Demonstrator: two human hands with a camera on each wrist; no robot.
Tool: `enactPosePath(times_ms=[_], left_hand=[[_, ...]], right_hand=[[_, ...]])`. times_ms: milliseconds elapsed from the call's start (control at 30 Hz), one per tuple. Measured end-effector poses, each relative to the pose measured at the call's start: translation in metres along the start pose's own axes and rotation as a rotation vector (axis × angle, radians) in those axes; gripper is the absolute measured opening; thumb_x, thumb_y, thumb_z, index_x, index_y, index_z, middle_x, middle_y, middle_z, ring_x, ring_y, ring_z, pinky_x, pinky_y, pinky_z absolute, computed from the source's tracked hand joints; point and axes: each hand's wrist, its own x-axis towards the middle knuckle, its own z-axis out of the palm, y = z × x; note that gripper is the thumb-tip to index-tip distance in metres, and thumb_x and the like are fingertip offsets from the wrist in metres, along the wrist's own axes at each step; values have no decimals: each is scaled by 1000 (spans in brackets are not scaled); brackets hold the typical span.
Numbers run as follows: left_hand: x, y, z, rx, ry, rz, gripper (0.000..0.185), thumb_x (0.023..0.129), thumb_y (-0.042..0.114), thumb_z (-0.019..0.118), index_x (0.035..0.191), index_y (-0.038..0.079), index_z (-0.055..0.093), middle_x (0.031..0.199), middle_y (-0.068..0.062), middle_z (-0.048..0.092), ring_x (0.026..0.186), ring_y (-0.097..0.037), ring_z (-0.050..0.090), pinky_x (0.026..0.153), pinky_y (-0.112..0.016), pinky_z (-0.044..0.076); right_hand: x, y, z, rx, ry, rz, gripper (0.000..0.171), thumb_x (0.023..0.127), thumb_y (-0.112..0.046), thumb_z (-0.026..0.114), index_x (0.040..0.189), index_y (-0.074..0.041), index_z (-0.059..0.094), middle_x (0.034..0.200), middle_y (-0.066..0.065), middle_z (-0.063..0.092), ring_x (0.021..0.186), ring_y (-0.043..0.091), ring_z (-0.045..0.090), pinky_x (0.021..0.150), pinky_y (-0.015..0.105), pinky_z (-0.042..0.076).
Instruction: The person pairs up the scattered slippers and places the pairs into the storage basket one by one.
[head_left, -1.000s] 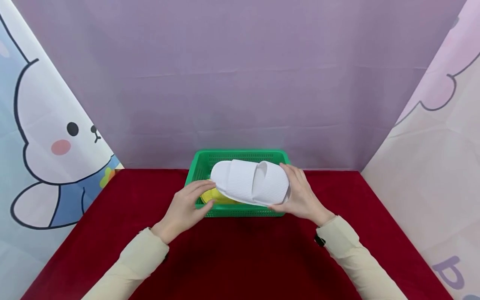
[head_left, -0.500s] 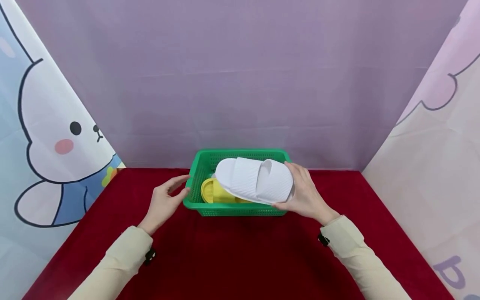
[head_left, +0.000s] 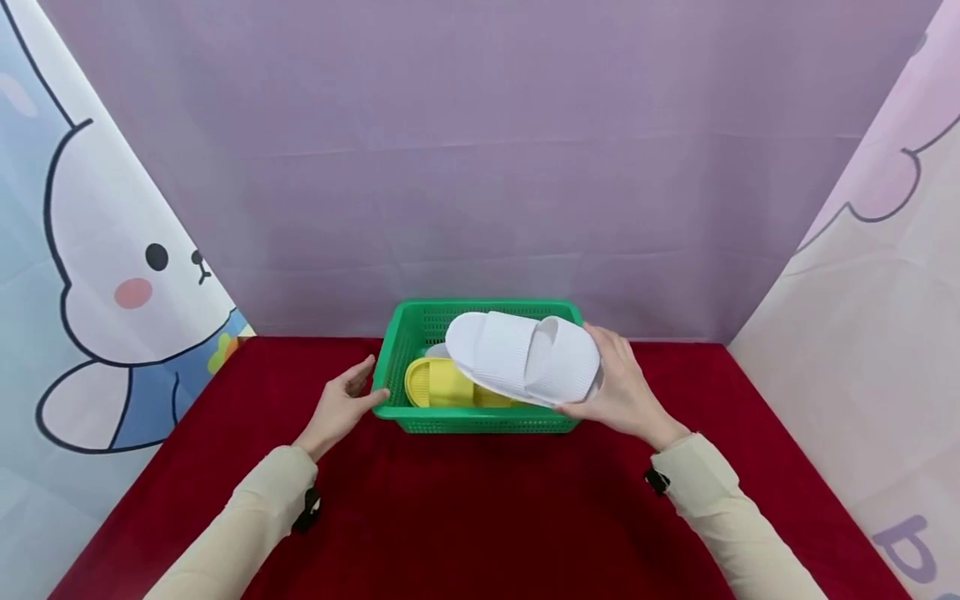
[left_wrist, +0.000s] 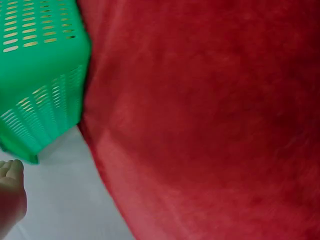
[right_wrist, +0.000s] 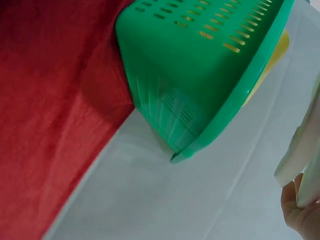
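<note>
My right hand (head_left: 621, 383) grips a pair of white ribbed slippers (head_left: 504, 354), pressed together, by the right end; they are tilted over the green basket (head_left: 487, 423). The right wrist view catches only part of the white slippers (right_wrist: 306, 145) and the fingertips at its right edge. Inside the basket lie yellow slippers (head_left: 448, 385), partly covered by the white ones. A pale grey thing (head_left: 437, 351) shows behind them, mostly hidden. My left hand (head_left: 341, 408) is at the basket's left side, fingers outside the rim and thumb tip over its front corner; whether it touches is unclear.
A red cloth (head_left: 480, 517) covers the table under the basket. Behind stands a purple-grey curtain (head_left: 480, 167). Printed panels flank the table, a cartoon rabbit (head_left: 112, 250) on the left one.
My left hand has moved off the white slippers to the basket's left side. My right hand has carried the slippers slightly right, uncovering more of the yellow slippers.
</note>
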Motion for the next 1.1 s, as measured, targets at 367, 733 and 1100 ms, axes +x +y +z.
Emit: enactPosePath(times_ms=[367, 733, 1100], left_hand=[[-2, 16, 9, -77, -8, -6, 69, 89, 18, 60, 145, 6, 21, 147, -15, 30, 129, -32, 39, 87, -19, 46], [3, -5, 14, -70, 29, 16, 71, 88, 26, 61, 146, 14, 22, 146, -12, 34, 125, -30, 45, 83, -16, 47], [1, -3, 19, -60, 64, 7, 65, 90, 21, 58, 145, 14, 24, 150, -7, 26, 130, -26, 39, 94, -29, 44]], right_hand=[[14, 17, -15, 35, -2, 106, 104, 54, -30, 88, 138, -6, 32, 128, 13, 43, 113, 28, 38, 87, 50, 40], [45, 33, -20, 4, -102, 182, 107, 56, -38, 86, 142, -9, 28, 132, 12, 41, 114, 27, 37, 90, 53, 40], [68, 47, 5, 45, -131, 195, 110, 55, -41, 86, 142, -8, 27, 132, 14, 41, 113, 28, 38, 94, 52, 38]])
